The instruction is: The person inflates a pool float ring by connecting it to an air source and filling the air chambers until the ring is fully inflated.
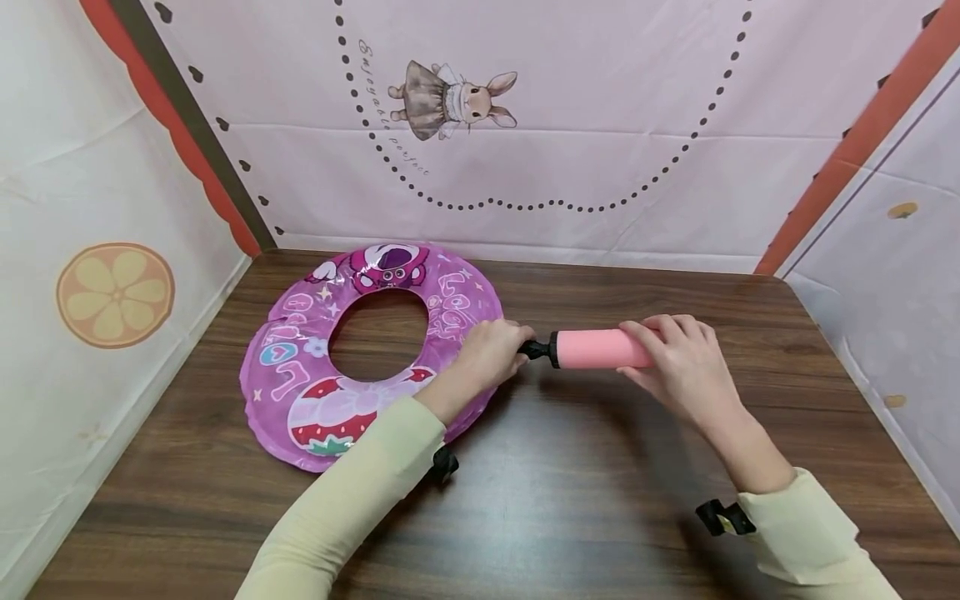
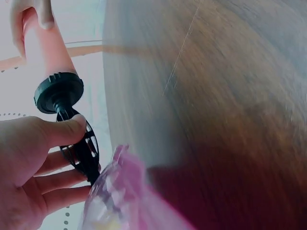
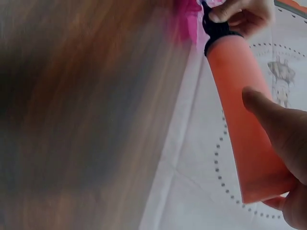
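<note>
A pink hand pump (image 1: 596, 348) with a black cap and black handle (image 2: 81, 143) is held sideways above the table. My left hand (image 1: 491, 350) grips the black handle, its thumb across it in the left wrist view. Around the pink barrel (image 3: 242, 110) my right hand (image 1: 686, 367) is wrapped near the far end. A purple swim ring (image 1: 281, 367) with a bear, a strawberry and lettering lies flat on the left, looking filled out. My left hand and forearm pass over its right side. In the left wrist view, the ring's edge (image 2: 129, 182) shows close below the handle.
The dark wooden table (image 1: 570, 500) carries the ring. White printed cloth (image 1: 600, 100) hangs behind it and along both sides. A black wrist camera (image 1: 723, 518) sits at my right cuff, another (image 1: 444, 463) at my left.
</note>
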Motion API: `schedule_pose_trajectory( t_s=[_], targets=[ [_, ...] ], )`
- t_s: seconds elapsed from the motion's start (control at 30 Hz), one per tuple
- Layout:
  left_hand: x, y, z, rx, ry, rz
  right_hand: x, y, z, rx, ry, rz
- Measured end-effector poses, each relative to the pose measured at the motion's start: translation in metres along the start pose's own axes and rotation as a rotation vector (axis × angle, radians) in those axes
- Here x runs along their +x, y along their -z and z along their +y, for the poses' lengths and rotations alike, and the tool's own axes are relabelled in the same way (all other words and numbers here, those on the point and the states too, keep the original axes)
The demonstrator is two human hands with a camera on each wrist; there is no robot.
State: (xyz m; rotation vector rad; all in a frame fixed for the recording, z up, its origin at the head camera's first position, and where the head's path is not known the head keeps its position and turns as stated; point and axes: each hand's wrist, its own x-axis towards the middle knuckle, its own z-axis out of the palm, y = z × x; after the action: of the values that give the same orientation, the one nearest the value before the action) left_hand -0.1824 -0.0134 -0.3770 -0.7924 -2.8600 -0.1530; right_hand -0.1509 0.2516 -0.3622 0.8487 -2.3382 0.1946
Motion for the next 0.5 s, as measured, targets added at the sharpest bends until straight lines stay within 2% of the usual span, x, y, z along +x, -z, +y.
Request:
schedule_pose_trajectory(
  t_s=[0.27,0.5],
  targets=[
    [-0.001,0.002,-0.005,-0.004,0.001,-0.026,-0.014,0.028,0.029,-0.003,0.023,-0.005],
    [-0.004,0.002,-0.010,0.026,0.007,-0.048,-0.036,0.064,0.060,-0.022,-0.066,-0.043]
  ],
)
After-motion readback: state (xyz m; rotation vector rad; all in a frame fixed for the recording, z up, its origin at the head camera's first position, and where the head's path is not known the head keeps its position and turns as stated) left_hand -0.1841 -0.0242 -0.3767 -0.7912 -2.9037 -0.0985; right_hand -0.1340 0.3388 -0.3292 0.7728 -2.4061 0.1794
